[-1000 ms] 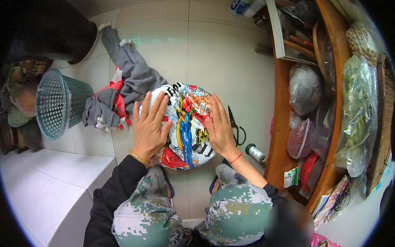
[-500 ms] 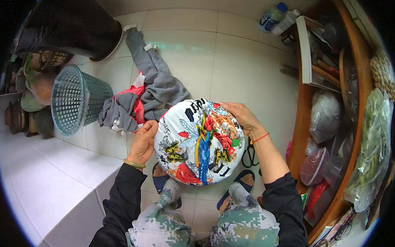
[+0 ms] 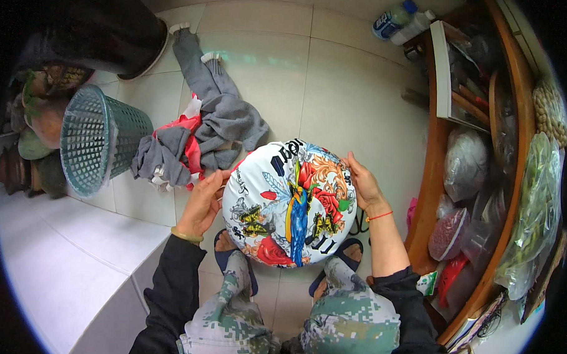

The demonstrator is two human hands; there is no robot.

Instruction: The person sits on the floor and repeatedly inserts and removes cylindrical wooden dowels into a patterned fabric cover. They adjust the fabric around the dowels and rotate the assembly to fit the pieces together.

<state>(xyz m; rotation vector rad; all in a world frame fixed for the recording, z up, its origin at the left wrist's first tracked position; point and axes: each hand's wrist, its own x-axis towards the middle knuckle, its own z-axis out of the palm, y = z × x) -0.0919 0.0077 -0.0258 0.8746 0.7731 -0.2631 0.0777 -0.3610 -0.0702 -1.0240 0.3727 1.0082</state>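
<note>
Between my knees and the far floor is a round, cushion-like thing in white printed cloth (image 3: 289, 205), with a blue parrot, roses, butterflies and black letters. The cloth is stretched fairly smooth over its top; what lies beneath is hidden. My left hand (image 3: 200, 205) is at its left edge, the fingertips curled at the rim. On the right edge lies my right hand (image 3: 365, 187), its thumb side up and some fingers hidden behind the rim. The two hands hold it from both sides.
Grey knitted clothing with red cloth (image 3: 216, 125) lies on the tiles beyond. A green plastic basket (image 3: 88, 139) stands left, near a dark vat (image 3: 107, 33). A white ledge (image 3: 75, 244) is at left; a wooden shelf (image 3: 429, 201) with bags stands right. Scissors (image 3: 360, 222) are partly hidden.
My right hand has slid from the upper right rim down to the right side. My left hand's grip at the left edge has loosened, the fingers straighter. The round thing shifted slightly right in view.
</note>
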